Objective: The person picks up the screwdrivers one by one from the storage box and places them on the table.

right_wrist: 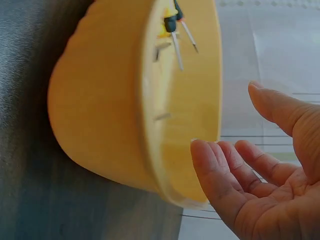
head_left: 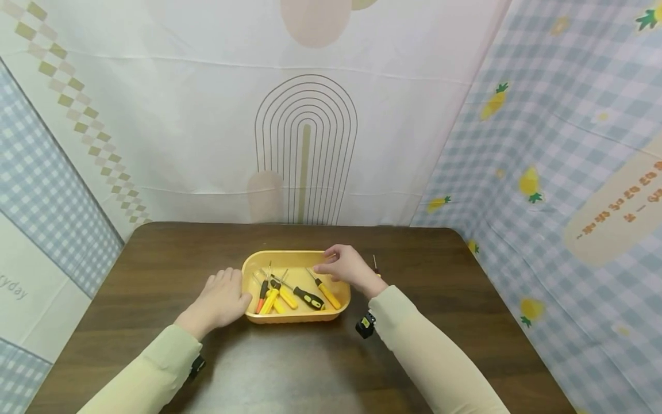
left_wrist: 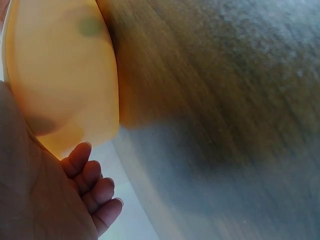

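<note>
A yellow plastic tray (head_left: 296,318) stands on the dark wooden table. Several screwdrivers lie in it: a black-and-yellow screwdriver (head_left: 309,298) in the middle, a yellow-handled screwdriver (head_left: 329,295) at the right, and a crossed group with a black-and-orange screwdriver (head_left: 262,292) at the left. My left hand (head_left: 223,299) holds the tray's left end, thumb by the rim and fingers outside against the wall (left_wrist: 70,85). Over the back right rim hovers my right hand (head_left: 349,268); the right wrist view shows its fingers (right_wrist: 220,175) spread from the thumb, nothing between them.
Beyond my right wrist another screwdriver (head_left: 376,264) lies on the table (head_left: 429,276), its handle mostly hidden by the wrist. A white patterned cloth (head_left: 207,144) hangs behind the table, and a checked cloth (head_left: 543,172) hangs along the right side.
</note>
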`<action>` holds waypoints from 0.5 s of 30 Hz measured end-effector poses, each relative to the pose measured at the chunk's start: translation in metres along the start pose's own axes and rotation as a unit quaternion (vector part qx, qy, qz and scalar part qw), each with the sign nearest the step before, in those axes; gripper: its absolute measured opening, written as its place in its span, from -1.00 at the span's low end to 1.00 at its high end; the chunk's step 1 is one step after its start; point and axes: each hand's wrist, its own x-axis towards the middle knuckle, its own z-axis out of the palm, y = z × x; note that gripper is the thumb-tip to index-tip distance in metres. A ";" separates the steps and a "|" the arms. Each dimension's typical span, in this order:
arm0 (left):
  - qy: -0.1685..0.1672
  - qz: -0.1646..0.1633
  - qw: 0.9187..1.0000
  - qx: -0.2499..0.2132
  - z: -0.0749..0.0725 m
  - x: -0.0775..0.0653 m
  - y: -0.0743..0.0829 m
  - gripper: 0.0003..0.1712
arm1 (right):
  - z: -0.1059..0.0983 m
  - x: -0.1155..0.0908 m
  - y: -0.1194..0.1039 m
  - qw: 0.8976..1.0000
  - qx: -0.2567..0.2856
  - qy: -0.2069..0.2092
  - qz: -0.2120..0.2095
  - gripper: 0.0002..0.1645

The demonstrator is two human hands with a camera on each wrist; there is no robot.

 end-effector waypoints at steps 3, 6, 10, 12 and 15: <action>0.001 0.000 1.000 0.001 0.000 0.000 0.000 -0.54 | 0.005 0.001 0.002 1.000 -0.014 -0.001 -0.006 -0.27; 0.003 0.001 1.000 0.003 0.001 0.000 0.000 -0.54 | 0.010 0.002 0.003 0.999 -0.034 -0.003 -0.011 -0.25; 0.004 0.002 1.000 0.004 0.001 0.000 0.000 -0.53 | 0.018 0.004 0.005 0.997 -0.080 -0.003 -0.005 -0.21; 0.004 0.003 1.000 0.004 0.001 0.000 0.000 -0.53 | 0.021 0.005 0.007 0.996 -0.094 -0.004 -0.001 -0.19; 0.003 0.002 1.000 0.004 0.001 0.000 0.000 -0.53 | 0.027 0.006 0.008 0.995 -0.094 -0.009 0.003 -0.20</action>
